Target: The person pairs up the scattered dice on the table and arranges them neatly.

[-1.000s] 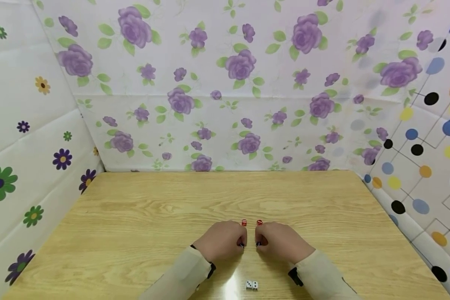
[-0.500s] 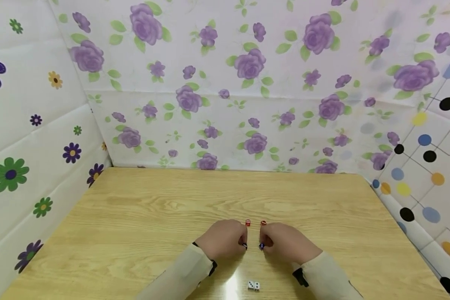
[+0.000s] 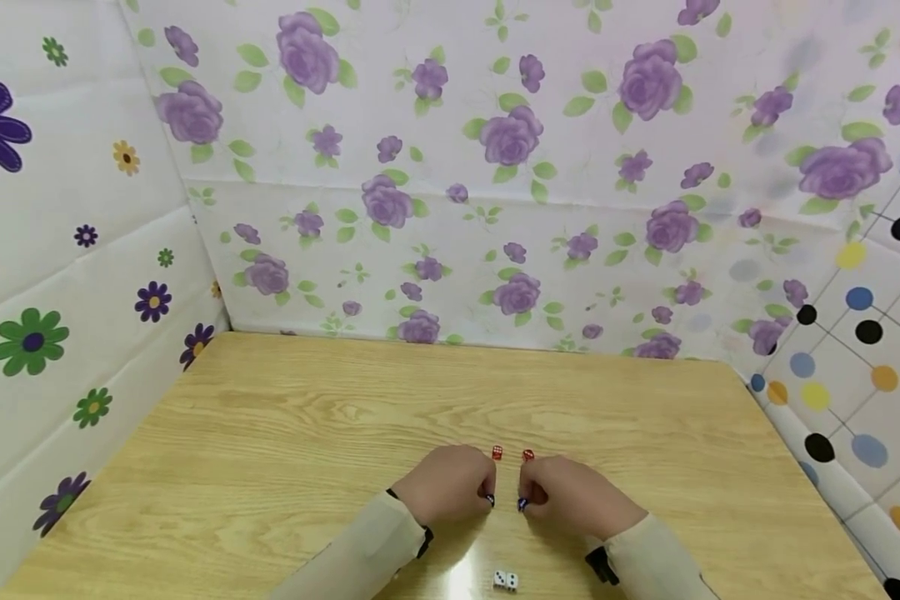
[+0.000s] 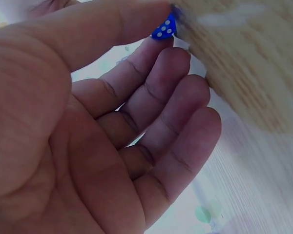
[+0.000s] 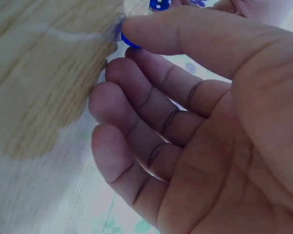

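Between thumb and index finger my left hand (image 3: 450, 483) pinches a blue die (image 4: 165, 28) with white dots, close at the tabletop. Facing it across a small gap, my right hand (image 3: 573, 493) pinches a second blue die (image 3: 522, 504); in the right wrist view the thumb covers most of that die (image 5: 130, 41). Just beyond the knuckles two red dice lie on the table, one red die (image 3: 497, 452) by the left hand and the other red die (image 3: 528, 455) by the right. Nearer the body, two white dice (image 3: 506, 580) with black dots sit side by side.
The wooden table (image 3: 330, 400) extends around both hands. Behind it hangs a cloth with purple roses (image 3: 450, 233). A flower-patterned cloth (image 3: 112, 333) stands along the left side, and a dotted cloth (image 3: 855, 367) along the right.
Both hands stay close together at the same spot, each pinching its blue die. The right die shows more than a second ago. The head view has shifted slightly.
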`<state>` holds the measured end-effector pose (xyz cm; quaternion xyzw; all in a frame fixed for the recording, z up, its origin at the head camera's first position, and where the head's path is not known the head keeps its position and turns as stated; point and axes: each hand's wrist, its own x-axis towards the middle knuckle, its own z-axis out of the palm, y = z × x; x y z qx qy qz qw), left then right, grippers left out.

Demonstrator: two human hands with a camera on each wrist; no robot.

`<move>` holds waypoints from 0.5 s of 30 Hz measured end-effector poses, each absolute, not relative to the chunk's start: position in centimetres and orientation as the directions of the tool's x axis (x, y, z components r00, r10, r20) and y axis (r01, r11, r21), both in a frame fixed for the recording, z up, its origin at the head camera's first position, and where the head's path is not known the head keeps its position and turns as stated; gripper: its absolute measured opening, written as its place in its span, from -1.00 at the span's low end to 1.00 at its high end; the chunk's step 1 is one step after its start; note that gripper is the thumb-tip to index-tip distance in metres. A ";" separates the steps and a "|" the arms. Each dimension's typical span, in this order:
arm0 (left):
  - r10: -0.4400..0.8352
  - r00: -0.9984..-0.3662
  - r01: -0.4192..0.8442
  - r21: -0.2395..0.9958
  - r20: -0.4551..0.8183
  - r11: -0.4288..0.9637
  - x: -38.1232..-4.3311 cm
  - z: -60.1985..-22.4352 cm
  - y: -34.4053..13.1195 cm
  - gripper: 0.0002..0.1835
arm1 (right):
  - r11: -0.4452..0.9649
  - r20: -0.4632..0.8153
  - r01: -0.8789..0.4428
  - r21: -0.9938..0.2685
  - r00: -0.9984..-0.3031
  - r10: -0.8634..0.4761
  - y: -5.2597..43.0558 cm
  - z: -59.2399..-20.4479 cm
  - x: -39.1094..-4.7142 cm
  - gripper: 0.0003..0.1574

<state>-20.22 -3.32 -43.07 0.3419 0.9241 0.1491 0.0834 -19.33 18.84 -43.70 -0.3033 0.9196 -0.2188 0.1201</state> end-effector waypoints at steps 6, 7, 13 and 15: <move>0.672 -0.739 0.621 0.338 -0.048 0.707 -20.1 -43.6 -3.2 -0.75 | 0.709 -0.096 -0.501 -0.496 -0.780 -0.618 18.7 -44.1 -19.2 -0.77; 0.670 -0.741 0.621 0.334 -0.045 0.709 -20.1 -43.7 -3.2 -0.76 | 0.710 -0.092 -0.504 -0.492 -0.781 -0.618 18.7 -44.2 -19.1 -0.77; 0.661 -0.749 0.612 0.339 -0.042 0.715 -19.9 -43.4 -3.2 -0.79 | 0.717 -0.080 -0.516 -0.468 -0.783 -0.616 18.5 -44.0 -19.2 -0.81; 0.661 -0.749 0.610 0.339 -0.052 0.717 -19.8 -43.3 -3.1 -0.79 | 0.714 -0.081 -0.522 -0.467 -0.779 -0.622 18.5 -44.0 -19.2 -0.81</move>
